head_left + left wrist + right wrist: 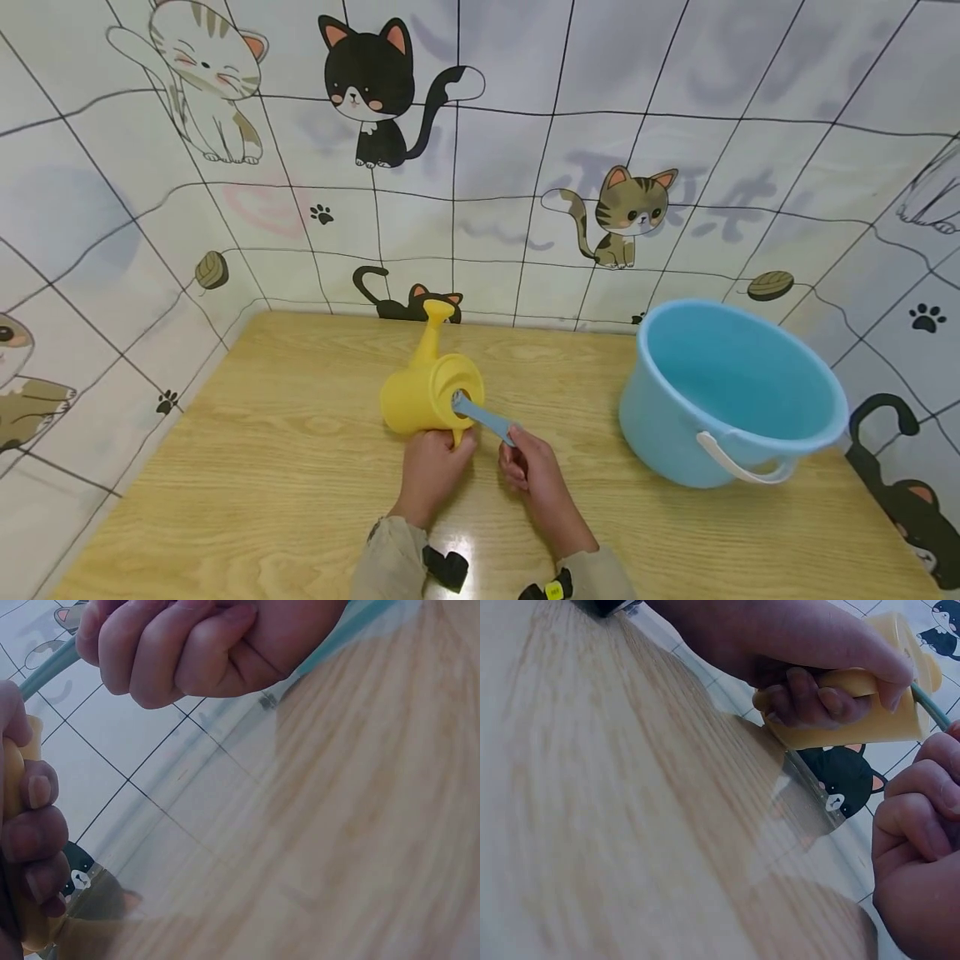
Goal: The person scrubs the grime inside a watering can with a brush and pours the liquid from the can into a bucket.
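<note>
A yellow watering can [408, 402] is tilted over the middle of the table, its spout pointing away and its round opening turned toward the right hand. My left hand [437, 468] grips the can's handle, fingers curled around it, as the right wrist view also shows. Between thumb and fingers, my right hand [536, 475] holds a long light-blue handle [486, 416]. That handle's far end reaches into the can's opening, where its tip is mostly hidden. Whether the can touches the table, I cannot tell.
To the right stands a light-blue bucket [671, 425] with a white carrying handle [738, 468] hanging at its front. The wood-grain table [247, 467] meets walls [510, 158] printed with cats and grid lines at the back and both sides.
</note>
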A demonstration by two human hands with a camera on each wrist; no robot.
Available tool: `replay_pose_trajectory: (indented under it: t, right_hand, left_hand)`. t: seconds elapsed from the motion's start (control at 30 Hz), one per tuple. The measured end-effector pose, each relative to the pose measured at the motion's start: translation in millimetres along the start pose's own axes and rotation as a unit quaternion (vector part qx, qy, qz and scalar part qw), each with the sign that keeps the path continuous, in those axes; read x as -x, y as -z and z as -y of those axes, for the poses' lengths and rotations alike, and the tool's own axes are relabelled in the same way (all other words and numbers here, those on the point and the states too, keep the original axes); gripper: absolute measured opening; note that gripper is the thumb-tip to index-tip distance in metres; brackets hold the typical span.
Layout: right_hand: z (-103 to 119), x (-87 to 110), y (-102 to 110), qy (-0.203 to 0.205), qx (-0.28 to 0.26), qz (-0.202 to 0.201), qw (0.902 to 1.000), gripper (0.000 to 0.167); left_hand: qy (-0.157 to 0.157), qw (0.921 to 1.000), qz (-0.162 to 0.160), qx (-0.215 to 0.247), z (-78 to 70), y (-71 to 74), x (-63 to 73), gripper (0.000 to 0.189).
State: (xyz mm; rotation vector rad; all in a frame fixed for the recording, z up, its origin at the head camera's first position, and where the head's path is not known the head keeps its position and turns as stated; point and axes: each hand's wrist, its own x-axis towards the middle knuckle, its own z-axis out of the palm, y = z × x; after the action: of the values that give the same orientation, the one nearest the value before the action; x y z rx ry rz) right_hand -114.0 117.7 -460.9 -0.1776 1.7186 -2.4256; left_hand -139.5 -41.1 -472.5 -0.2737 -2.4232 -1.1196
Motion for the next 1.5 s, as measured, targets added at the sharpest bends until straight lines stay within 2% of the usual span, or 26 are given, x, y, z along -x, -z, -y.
replay_pose_trajectory:
  t: [0.13,0.33,0.47,0.7,0.8,0.93,1.07,1.37,1.5]
  right_hand:
    - [-2.3,2.0,0.5,0.003,0.0,0.007,1.0,0.041]
    - [-5.5,9.2,0.8,0.0,0.003,0.029,0.9996,0.039]
    - [-7.2,17.7,-0.3,-0.003,0.008,0.014,0.9999,0.039]
    - [-7.8,32.1,-0.3,0.002,0.017,0.015,0.9998,0.038]
    - [-8.3,35.7,-1.9,-0.006,0.017,-0.001,0.9998,0.038]
    - [-7.7,38.0,-2.7,-0.017,0.006,-0.026,0.9995,0.039]
    - [-5.5,35.3,-2.7,-0.016,0.006,-0.033,0.9993,0.039]
    - [-2.1,28.2,-5.5,0.01,-0.007,0.016,0.9998,0.037]
    - [-0.6,29.6,-4.1,0.01,-0.004,0.052,0.9986,0.034]
  left_hand:
    - [-0.003,1.0,-0.009,-0.001,1.8,-1.2,2.1,0.045]
    - [0.013,0.9993,-0.03,0.016,1.6,-3.1,9.8,0.046]
    - [0.018,0.9991,-0.031,0.022,-2.9,-4.8,16.0,0.046]
    - [0.023,0.999,-0.029,0.026,-7.5,-5.3,28.0,0.045]
    - [0.025,0.9992,-0.024,0.022,-7.7,-5.6,31.3,0.046]
    - [0.023,0.9996,-0.007,0.015,-9.9,-5.8,31.8,0.047]
    - [0.015,0.9997,-0.009,0.016,-13.2,-4.1,26.5,0.047]
    - [-0.009,0.9994,-0.033,-0.005,-8.0,-5.3,19.1,0.046]
    - [-0.006,0.9997,-0.019,-0.012,-9.4,-6.2,19.9,0.046]
